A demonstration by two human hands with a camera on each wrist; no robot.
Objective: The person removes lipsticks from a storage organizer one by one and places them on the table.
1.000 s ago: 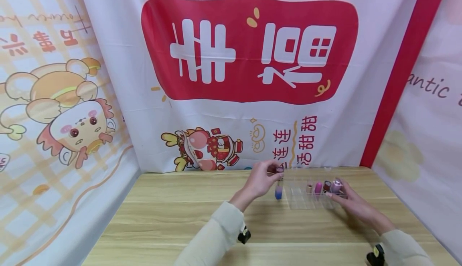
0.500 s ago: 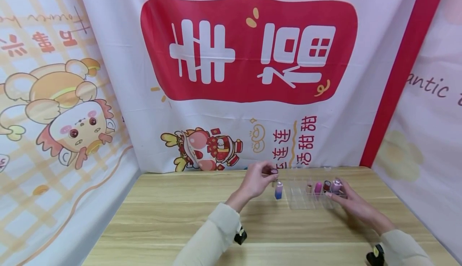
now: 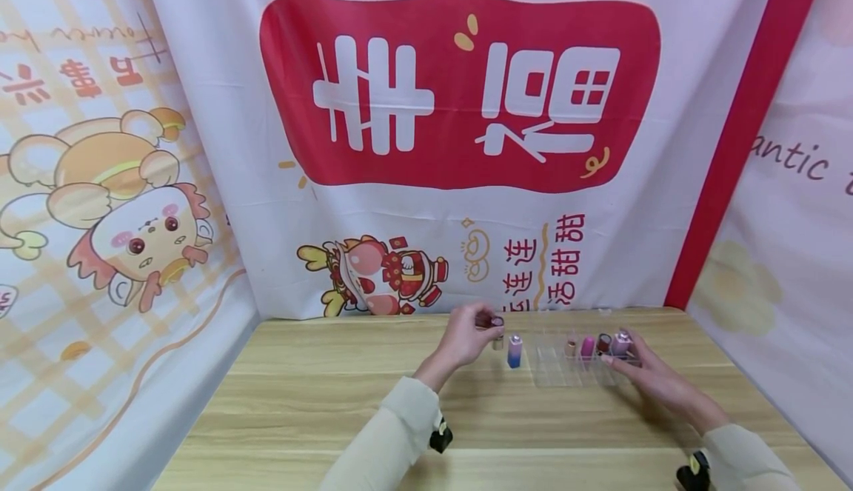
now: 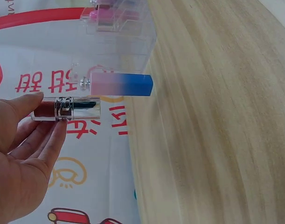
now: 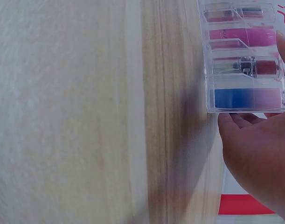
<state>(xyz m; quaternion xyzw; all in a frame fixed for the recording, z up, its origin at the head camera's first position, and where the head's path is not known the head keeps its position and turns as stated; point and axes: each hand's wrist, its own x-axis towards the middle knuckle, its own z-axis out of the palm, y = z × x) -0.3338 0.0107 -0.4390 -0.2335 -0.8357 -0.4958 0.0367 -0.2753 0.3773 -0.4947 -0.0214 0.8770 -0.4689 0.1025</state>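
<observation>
My left hand point(image 3: 462, 337) pinches a clear lipstick tube point(image 4: 67, 108) with a dark red upper part between thumb and fingers. In the head view the tube is upright at the back of the table; whether its base touches the wood I cannot tell. Just to its right stands a pink-and-blue lipstick point(image 3: 514, 352), apart from the hand. My right hand point(image 3: 656, 380) grips the right end of a clear lipstick organizer point(image 3: 553, 376). Its right-hand slots hold a small clear tube point(image 5: 219, 14), a bright pink lipstick point(image 5: 245, 36), a dark red one point(image 5: 266, 67) and another pink-and-blue one point(image 5: 235, 98).
The organizer's left slots show bare clear plastic. A wooden table point(image 3: 320, 402) lies beneath everything. Behind it hangs a white cloth point(image 3: 266, 269) with red print, and patterned cloths point(image 3: 133, 343) close off both sides.
The left hand has moved left and slightly down with the clear lipstick tube, away from the standing pink-and-blue lipstick. The right hand and the organizer have stayed in place.
</observation>
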